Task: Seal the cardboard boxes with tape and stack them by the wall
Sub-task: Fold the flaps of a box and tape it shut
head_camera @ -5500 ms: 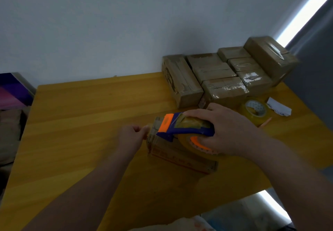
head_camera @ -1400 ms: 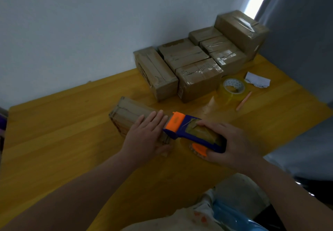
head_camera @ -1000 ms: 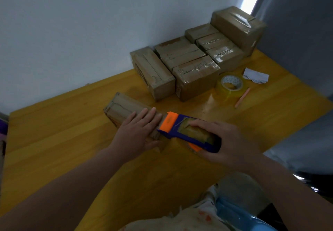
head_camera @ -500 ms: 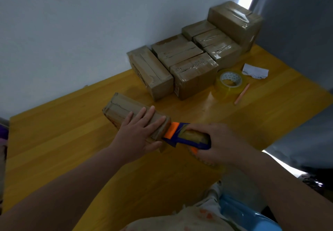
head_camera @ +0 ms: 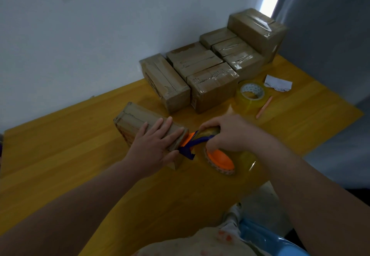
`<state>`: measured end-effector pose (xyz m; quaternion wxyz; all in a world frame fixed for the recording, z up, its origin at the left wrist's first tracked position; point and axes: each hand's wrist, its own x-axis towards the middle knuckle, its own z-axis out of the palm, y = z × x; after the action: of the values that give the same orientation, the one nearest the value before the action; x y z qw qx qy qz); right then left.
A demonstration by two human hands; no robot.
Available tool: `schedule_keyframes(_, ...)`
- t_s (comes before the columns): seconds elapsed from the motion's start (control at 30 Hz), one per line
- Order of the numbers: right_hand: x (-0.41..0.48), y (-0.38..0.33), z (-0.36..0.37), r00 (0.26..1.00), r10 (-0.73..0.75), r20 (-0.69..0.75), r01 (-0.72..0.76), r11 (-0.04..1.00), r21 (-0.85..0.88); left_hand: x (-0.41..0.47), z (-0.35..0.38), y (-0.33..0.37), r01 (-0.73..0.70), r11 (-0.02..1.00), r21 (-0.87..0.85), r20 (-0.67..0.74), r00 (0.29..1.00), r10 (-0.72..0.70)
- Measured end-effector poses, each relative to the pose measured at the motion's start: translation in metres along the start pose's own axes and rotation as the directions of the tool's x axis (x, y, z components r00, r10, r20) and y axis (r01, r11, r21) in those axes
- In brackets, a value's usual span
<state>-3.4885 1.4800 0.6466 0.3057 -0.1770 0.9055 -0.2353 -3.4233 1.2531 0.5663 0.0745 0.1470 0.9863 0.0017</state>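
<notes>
**While the left hand (head_camera: pixel 154 149) pins the cardboard box (head_camera: pixel 136 118), the right hand (head_camera: pixel 230 133) grips the tape dispenser (head_camera: pixel 190 145)**

Where the box lies near the middle of the yellow table (head_camera: pixel 60 155), the left hand rests flat on its top, fingers straight and spread. The right hand's fingers curl round the blue-and-orange dispenser, whose front end meets the box's right end. Behind, sealed boxes (head_camera: pixel 210 71) stand grouped against the wall (head_camera: pixel 100 35), the tallest at the far right. Just beside them lie a loose tape roll (head_camera: pixel 251 95), a thin orange stick (head_camera: pixel 264 106) and a white paper scrap (head_camera: pixel 277 83).
</notes>
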Motion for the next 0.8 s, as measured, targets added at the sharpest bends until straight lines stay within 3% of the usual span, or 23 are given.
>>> schedule_keyframes(0.27, 0.026, -0.009, 0.005, 0.98, 0.118, 0.159, -0.105, 0.991, -0.087, -0.01, 0.005, -0.004, -0.023, 0.999, -0.036, -0.037, 0.999, 0.022)
schedule_keyframes(0.43, 0.029, 0.008, 0.04, 0.946, 0.176, 0.271, -0.205, 0.975, 0.083, -0.011, 0.004, -0.002, 0.009, 0.996, -0.085, -0.006, 1.0, -0.01)
schedule_keyframes(0.67, 0.019, 0.037, 0.021, 0.975, 0.217, 0.054, -0.224, 0.953, 0.206, -0.001, -0.016, 0.025, 0.206, 0.97, -0.133, 0.05, 0.978, -0.201)
schedule_keyframes(0.8, 0.02, 0.052, 0.038, 0.971, 0.232, -0.058, -0.208, 0.94, 0.269, 0.012, -0.012, 0.042, 0.388, 0.912, -0.136, 0.084, 0.921, -0.379)
